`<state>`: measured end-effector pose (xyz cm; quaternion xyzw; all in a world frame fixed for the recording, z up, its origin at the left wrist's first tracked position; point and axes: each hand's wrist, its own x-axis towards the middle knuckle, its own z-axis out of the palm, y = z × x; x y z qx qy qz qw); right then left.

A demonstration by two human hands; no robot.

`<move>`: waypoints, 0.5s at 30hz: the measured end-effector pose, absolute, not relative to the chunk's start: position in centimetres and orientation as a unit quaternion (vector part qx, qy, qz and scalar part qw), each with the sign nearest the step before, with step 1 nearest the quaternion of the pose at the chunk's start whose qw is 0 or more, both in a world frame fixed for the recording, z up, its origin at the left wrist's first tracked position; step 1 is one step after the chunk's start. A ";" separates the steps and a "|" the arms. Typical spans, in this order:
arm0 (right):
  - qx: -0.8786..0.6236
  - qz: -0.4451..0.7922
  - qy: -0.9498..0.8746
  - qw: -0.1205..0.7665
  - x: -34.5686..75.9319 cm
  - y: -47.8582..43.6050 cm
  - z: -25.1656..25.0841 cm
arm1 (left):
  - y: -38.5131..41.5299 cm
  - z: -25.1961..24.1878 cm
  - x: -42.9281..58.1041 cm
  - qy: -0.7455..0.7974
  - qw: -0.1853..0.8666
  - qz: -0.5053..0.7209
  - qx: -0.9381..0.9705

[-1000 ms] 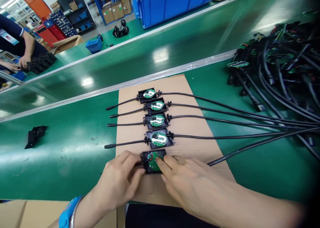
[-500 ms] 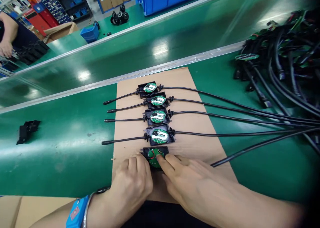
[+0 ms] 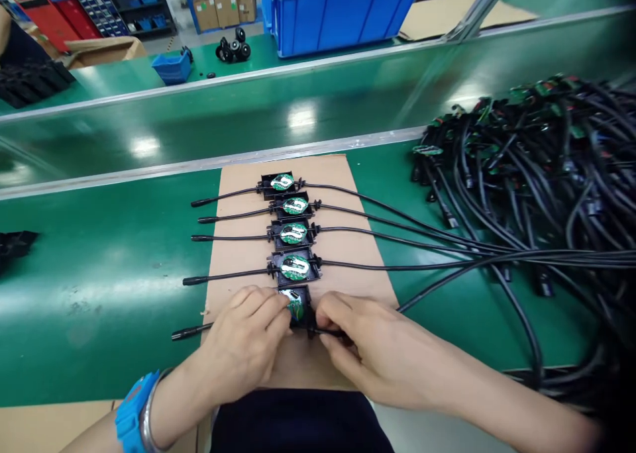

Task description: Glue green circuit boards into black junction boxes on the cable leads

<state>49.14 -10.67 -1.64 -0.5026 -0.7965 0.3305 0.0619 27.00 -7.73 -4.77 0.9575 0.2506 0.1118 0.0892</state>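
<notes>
The nearest black plastic housing (image 3: 307, 297) lies on a cardboard sheet (image 3: 348, 367), with a green circuit board (image 3: 297, 308) inside it. My left hand (image 3: 248, 340) is closed on its left side, fingertips over the board's edge and covering part of it. At the housing's right end, my right hand (image 3: 372, 340) pinches the black cable (image 3: 325, 332) close to where it enters. A short lead with a plug (image 3: 186, 334) sticks out left from under my left hand. Beyond, several similar open housings (image 3: 294, 267) stand in a column, their boards carrying white looped strips.
A large heap of black cables with green boards (image 3: 536, 148) covers the right of the green bench (image 3: 124, 294). Black plastic parts (image 3: 14, 244) lie at far left. Past the metal rail are a blue crate (image 3: 342, 16), a small blue bin (image 3: 171, 67) and black round parts (image 3: 233, 48).
My right hand has moved from pressing on the board to pinching the cable at the housing's right end. My left hand's fingers now reach over the board's left edge. The view has shifted right.
</notes>
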 end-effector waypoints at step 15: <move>-0.502 0.141 -0.844 0.125 49.3 -11.1 -6.1 | -8.0 -5.3 27.1 0.239 0.138 0.094 0.957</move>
